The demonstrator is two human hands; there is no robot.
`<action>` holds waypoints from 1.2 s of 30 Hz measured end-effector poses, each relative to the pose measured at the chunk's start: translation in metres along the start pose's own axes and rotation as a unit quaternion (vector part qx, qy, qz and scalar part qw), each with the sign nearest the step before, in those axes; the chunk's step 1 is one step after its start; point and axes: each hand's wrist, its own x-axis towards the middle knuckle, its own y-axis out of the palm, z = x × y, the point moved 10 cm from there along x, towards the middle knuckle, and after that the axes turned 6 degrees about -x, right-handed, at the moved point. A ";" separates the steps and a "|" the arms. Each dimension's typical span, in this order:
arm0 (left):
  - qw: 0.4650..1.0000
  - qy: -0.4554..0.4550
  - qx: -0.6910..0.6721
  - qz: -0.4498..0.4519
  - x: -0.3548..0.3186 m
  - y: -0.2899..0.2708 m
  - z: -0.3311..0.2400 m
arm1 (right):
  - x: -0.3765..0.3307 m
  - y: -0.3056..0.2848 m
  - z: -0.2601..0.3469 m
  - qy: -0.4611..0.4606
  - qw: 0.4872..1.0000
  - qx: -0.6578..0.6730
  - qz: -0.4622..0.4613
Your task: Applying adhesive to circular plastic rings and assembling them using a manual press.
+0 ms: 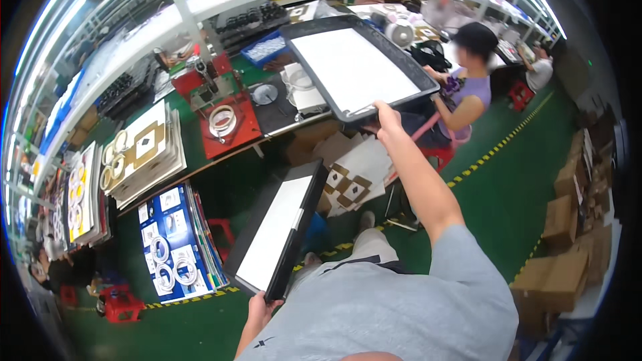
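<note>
My right hand [388, 120] is closed on the near edge of a black tray [402, 57], whose inside is lined with a white sheet [354, 67]. The tray is tilted over the workbench edge; whether it rests on anything there I cannot tell. Down by my left side, my left hand [262, 307] grips the lower end of a second black tray [309, 212]. A white sheet [275, 230] lies in that one too, and the tray slants away from me. Part of the fingers of each hand is hidden by the trays.
Left of the right-hand tray, a red hand press [247, 130] stands on the bench. Stacked boards [175, 154] and blue printed sheets [170, 194] carry rings. A seated co-worker in purple [476, 87] is close on the right. Cardboard boxes [552, 281] line the right side; a red stool [120, 304] stands left.
</note>
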 end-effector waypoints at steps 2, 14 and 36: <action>0.998 0.048 0.042 -0.011 -0.032 0.030 -0.010 | 0.059 0.016 0.016 -0.018 1.000 -0.012 0.000; 0.983 0.116 0.043 -0.136 -0.102 0.147 0.070 | 0.320 0.146 0.102 0.014 0.991 0.076 0.106; 0.948 0.081 -0.252 -0.174 -0.181 0.211 0.119 | 0.465 0.210 0.175 -0.064 0.971 -0.126 0.192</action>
